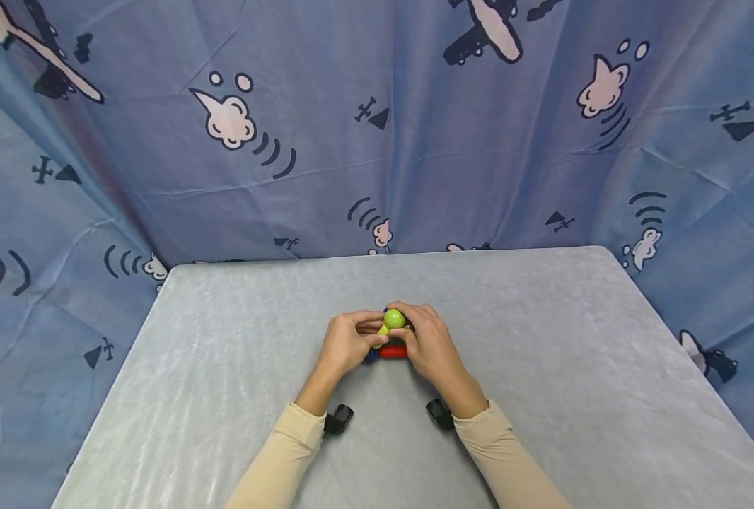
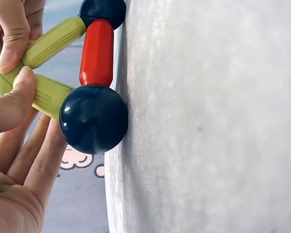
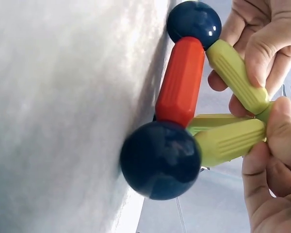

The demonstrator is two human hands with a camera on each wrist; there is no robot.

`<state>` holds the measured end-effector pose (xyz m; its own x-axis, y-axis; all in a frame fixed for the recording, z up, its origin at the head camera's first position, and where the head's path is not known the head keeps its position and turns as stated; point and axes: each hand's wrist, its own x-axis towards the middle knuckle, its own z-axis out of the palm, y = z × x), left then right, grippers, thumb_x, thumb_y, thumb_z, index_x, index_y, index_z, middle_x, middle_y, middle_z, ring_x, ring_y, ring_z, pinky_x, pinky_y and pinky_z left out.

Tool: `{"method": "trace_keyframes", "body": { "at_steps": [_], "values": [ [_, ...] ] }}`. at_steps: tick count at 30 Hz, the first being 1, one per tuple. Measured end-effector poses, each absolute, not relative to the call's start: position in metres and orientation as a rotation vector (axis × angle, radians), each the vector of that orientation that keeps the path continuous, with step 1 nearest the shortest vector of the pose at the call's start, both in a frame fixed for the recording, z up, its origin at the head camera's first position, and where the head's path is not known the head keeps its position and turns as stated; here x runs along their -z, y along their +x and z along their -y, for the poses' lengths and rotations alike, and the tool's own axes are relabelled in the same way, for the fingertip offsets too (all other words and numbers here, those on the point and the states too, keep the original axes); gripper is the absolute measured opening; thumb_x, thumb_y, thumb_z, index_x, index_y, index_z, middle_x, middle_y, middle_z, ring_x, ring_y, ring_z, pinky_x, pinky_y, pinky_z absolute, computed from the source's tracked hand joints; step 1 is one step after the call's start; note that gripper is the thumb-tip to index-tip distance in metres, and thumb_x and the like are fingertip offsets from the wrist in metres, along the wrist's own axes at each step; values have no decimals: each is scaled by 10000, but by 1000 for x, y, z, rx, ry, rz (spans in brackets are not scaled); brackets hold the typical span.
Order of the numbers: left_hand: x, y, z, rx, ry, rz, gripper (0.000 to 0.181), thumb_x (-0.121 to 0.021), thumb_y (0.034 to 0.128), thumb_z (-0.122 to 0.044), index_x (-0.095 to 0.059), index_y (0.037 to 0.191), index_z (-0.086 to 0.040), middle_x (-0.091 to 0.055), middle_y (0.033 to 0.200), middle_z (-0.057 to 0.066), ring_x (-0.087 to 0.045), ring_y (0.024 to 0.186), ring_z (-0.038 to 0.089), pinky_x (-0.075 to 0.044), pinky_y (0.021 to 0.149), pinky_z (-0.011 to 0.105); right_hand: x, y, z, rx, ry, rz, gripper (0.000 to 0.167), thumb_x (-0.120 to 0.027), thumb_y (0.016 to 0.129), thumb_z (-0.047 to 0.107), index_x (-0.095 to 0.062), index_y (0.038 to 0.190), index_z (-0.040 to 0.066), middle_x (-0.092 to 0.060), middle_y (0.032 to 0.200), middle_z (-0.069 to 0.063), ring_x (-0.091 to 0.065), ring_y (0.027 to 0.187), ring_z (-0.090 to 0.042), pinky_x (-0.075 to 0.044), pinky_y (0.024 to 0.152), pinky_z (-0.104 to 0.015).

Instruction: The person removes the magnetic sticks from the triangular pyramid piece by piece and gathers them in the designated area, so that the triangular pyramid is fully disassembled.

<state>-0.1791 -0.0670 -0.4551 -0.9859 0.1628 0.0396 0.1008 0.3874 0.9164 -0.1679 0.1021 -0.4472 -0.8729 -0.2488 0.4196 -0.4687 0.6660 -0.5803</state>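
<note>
A small frame of balls and rods stands on the table between the hands. Two dark blue balls (image 2: 93, 119) (image 3: 160, 160) rest at its base, joined by a red rod (image 3: 180, 82). Yellow-green rods (image 3: 231, 141) slope up to a light green ball (image 1: 395, 319). My left hand (image 1: 345, 344) pinches a sloping rod close to that ball, thumb toward the camera. On the other side, my right hand (image 1: 433, 346) holds the green ball between thumb and fingers. A further green rod (image 3: 216, 120) shows behind, partly hidden.
The table (image 1: 224, 396) has a pale cloth. A blue patterned curtain (image 1: 326, 141) hangs behind it and at both sides. Dark wrist cameras (image 1: 339, 419) (image 1: 441, 414) sit at the sleeve cuffs.
</note>
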Motion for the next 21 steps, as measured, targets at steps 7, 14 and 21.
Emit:
{"method": "trace_keyframes", "body": {
  "at_steps": [7, 14, 21],
  "values": [
    [456, -180, 67, -1695, 222, -2569, 386, -817, 785, -42, -733, 1162, -39, -764, 1053, 127, -753, 935, 227, -609, 772, 257, 448, -167, -102, -1022, 576, 2588, 374, -716, 863, 176, -668, 1222, 84, -728, 1131, -101, -645, 987, -272, -549, 867, -444],
    [454, -179, 67, -1675, 242, -2591, 343, -825, 775, -26, -764, 1109, -77, -774, 1023, 96, -753, 915, 220, -612, 758, 267, 444, -166, -105, -1056, 544, 2606, 375, -681, 902, 151, -638, 1263, 61, -708, 1156, -145, -665, 1033, -314, -562, 882, -481],
    [456, -179, 66, -1601, 348, -2635, 312, -825, 792, -51, -767, 1093, -101, -775, 1022, 76, -737, 906, 208, -603, 767, 260, 439, -167, -112, -1083, 474, 2663, 371, -638, 948, 145, -608, 1309, 64, -682, 1203, -179, -669, 1063, -336, -573, 874, -485]
  ]
}}
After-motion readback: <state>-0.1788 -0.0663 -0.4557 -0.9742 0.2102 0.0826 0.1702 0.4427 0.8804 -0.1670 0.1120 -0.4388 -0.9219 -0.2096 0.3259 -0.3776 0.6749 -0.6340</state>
